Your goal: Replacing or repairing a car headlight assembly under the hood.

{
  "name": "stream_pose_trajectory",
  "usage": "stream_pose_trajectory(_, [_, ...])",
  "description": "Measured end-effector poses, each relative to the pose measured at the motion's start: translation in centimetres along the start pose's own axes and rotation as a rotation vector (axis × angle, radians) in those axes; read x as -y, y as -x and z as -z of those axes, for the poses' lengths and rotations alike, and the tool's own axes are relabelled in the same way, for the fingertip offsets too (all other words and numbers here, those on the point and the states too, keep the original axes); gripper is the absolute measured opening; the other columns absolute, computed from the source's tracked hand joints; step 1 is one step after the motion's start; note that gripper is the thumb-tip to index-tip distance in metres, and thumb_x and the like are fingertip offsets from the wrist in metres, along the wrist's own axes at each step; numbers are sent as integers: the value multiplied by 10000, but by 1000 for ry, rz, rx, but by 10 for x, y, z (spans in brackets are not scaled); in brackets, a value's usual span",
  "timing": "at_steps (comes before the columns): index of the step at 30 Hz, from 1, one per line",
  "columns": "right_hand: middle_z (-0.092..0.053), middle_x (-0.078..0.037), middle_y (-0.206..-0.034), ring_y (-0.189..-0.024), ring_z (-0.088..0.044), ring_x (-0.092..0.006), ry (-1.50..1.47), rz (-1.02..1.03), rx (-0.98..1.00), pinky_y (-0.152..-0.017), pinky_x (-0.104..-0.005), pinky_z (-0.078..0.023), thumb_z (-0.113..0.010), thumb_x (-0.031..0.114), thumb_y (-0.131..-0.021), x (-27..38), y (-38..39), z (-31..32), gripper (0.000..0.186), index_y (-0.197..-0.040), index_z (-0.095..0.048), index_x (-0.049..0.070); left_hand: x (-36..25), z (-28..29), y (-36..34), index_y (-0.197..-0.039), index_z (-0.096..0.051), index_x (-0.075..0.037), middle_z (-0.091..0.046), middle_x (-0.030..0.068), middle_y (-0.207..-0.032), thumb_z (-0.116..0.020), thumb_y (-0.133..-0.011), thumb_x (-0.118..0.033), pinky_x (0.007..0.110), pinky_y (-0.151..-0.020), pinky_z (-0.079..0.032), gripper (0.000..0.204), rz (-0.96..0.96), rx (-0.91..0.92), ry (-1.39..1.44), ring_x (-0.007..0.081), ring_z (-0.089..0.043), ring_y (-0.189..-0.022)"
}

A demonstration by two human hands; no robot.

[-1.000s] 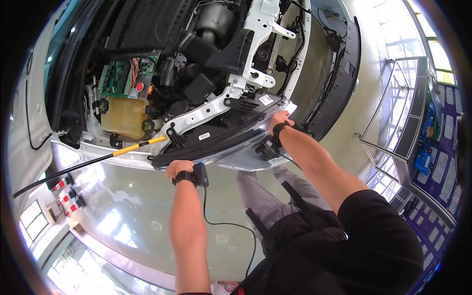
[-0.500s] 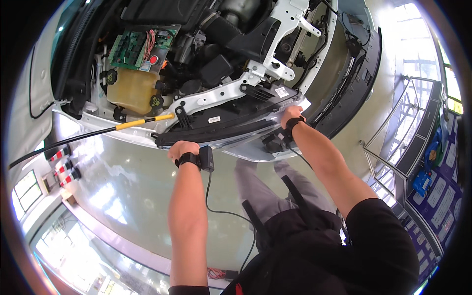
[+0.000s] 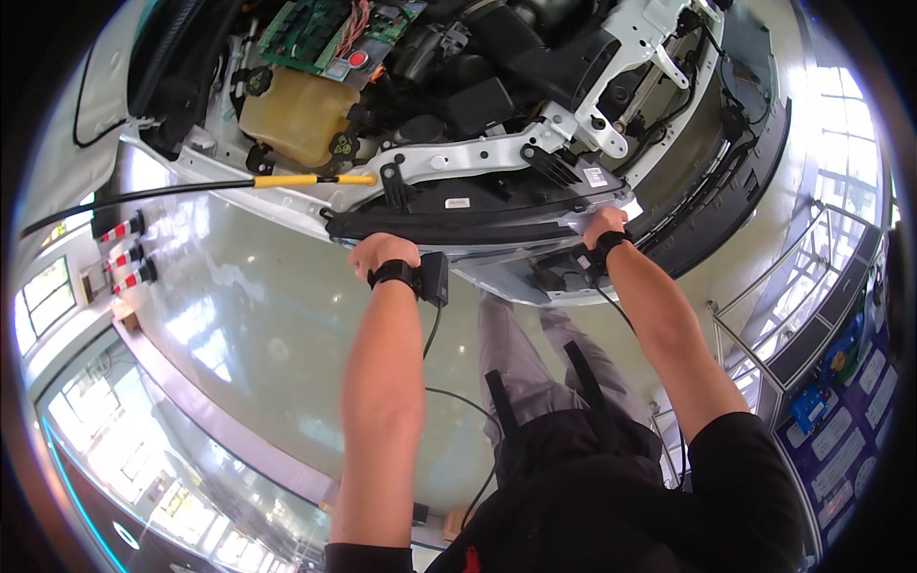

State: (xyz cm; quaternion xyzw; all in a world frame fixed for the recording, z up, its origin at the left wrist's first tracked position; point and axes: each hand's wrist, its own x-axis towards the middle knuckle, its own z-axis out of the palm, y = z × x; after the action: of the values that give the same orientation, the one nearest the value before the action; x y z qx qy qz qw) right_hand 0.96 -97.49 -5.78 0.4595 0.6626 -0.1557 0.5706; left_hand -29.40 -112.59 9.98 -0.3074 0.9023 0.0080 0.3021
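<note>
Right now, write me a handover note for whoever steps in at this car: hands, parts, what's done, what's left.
Left hand: closed in a grip on the left end of the long black front panel, wrist strap with a small black box on it.
Right hand: gripping the panel's right end, also strapped.
The panel lies across the car's open front, just below the white crossmember. A yellow-handled rod sticks out to the left; the yellowish fluid tank sits behind it.
Done: both ends are in hand.
Left: cannot tell whether the panel is seated or loose; check its fit before letting go.
</note>
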Motion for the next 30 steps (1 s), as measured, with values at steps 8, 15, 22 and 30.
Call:
stream_pose_trajectory(8, [-637,-85,-968,-893,-611,-227,197,129,-210,-774,-451,-431,-542,269,-715,-2,27,10,315,-967,-662,123,0,14,17,-1202,-251,-8,-401,145,-1217,-721,-637,-72,365,-760,-536,737,74,54,180,280,-538,-1021])
stream_pose_trajectory(15, [-651,26,-832,-769,-623,-162,381,152,-397,-543,-350,-457,-588,351,-684,-4,22,1,251,-852,-692,196,6,22,12,-1199,-283,-21,-437,101,-1201,-664,-711,-123,341,-767,-521,627,120,89,297,235,-549,-1016])
stream_pose_trajectory(22, [-623,-82,-1027,-952,-594,-236,297,158,-183,-715,-443,-463,-527,289,-727,8,30,16,309,-967,-663,149,2,24,21,-1225,-301,-44,-455,90,-1200,-595,-783,-156,360,-820,-509,542,146,4,250,239,-545,-1018])
stream_pose_trajectory(30, [-606,-87,-1071,-983,-584,-246,144,77,-240,-803,-453,-444,-587,313,-680,-7,12,5,380,-998,-647,113,0,18,16,-1165,-459,-108,-559,65,-1124,-317,-882,-271,424,-813,-479,356,353,6,759,274,-561,-972])
